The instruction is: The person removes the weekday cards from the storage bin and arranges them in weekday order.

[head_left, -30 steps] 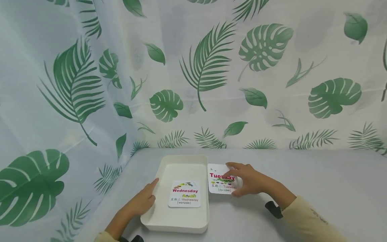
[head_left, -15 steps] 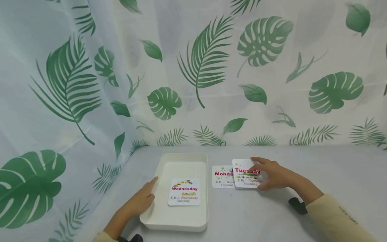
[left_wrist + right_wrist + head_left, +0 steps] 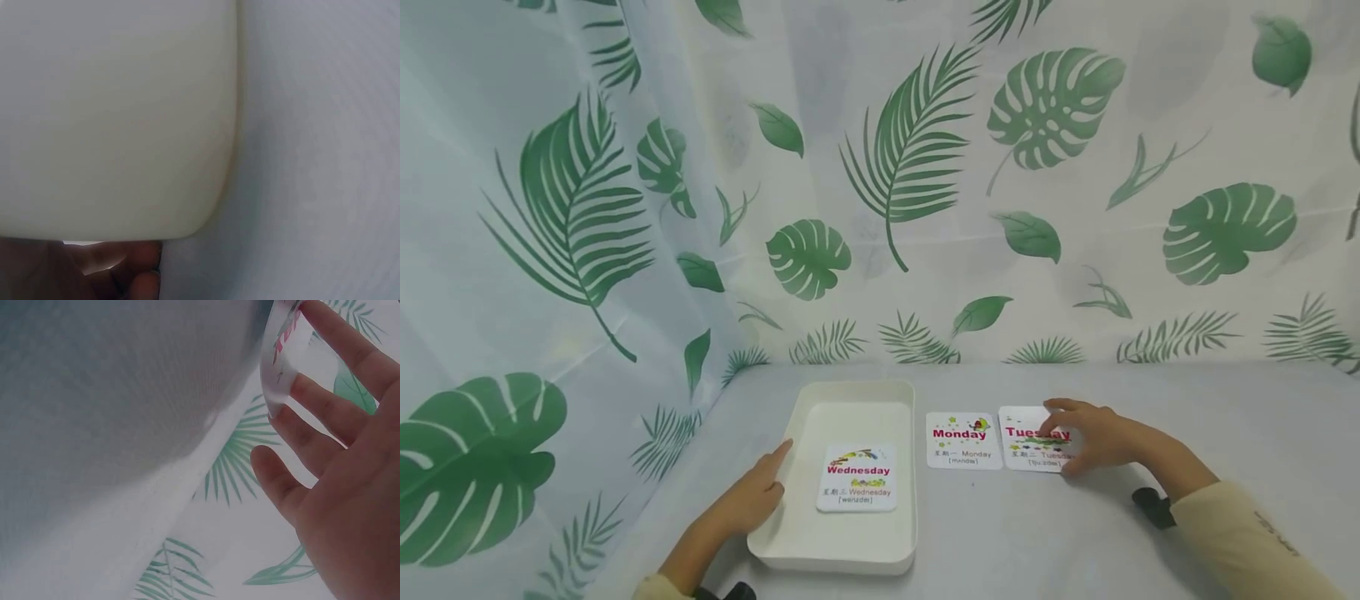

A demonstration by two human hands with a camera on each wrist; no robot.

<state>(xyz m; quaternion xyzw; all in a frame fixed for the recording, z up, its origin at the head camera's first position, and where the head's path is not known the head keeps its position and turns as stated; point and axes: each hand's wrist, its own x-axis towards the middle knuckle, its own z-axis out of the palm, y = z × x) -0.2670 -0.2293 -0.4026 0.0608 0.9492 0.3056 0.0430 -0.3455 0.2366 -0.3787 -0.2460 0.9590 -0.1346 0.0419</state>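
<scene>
The right hand (image 3: 1101, 437), thumb and fingers parted just enough to span the Tuesday card (image 3: 1026, 451), held it at or just above the counter (image 3: 1037, 542) at the Monday card's (image 3: 964, 442) three o'clock, seemingly for an even row. The left hand (image 3: 756, 493), partly curled, held the tray's (image 3: 835, 538) nine-o'clock rim, probably steadying it; the Wednesday card (image 3: 857, 481) lay inside.

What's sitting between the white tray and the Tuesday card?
The Monday card lies face up on the table between the white tray and the Tuesday card; the head view shows it.
</scene>
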